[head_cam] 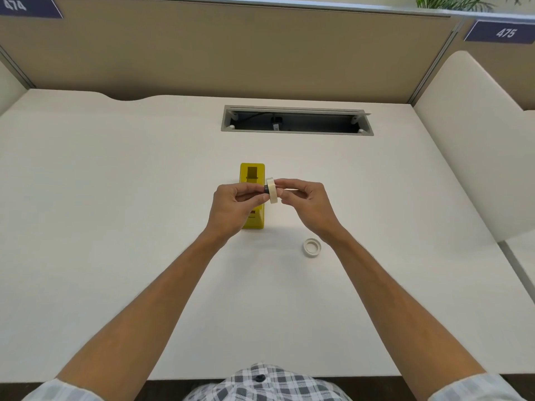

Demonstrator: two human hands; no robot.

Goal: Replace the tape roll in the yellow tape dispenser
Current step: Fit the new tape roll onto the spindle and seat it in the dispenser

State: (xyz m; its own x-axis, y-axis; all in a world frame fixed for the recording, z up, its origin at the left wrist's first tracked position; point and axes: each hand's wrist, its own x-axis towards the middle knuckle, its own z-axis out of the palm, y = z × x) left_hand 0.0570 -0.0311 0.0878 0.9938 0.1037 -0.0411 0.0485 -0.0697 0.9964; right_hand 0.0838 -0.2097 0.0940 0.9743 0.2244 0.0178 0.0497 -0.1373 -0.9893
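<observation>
The yellow tape dispenser point(252, 175) stands on the white desk point(115, 198) at the centre, its roll bay empty and dark. Just above its near half, both hands meet. My left hand point(234, 205) pinches a small black core hub point(265, 189). My right hand point(307, 202) holds a cream tape roll point(272, 191) on edge, and the hub sits in the roll's centre hole. A second, thinner white ring of tape point(312, 247) lies flat on the desk, near my right wrist.
A recessed grey cable tray point(296, 120) with a plug inside is set into the desk behind the dispenser. A tan partition wall point(231, 53) closes the back. A white curved divider point(477, 146) stands at the right.
</observation>
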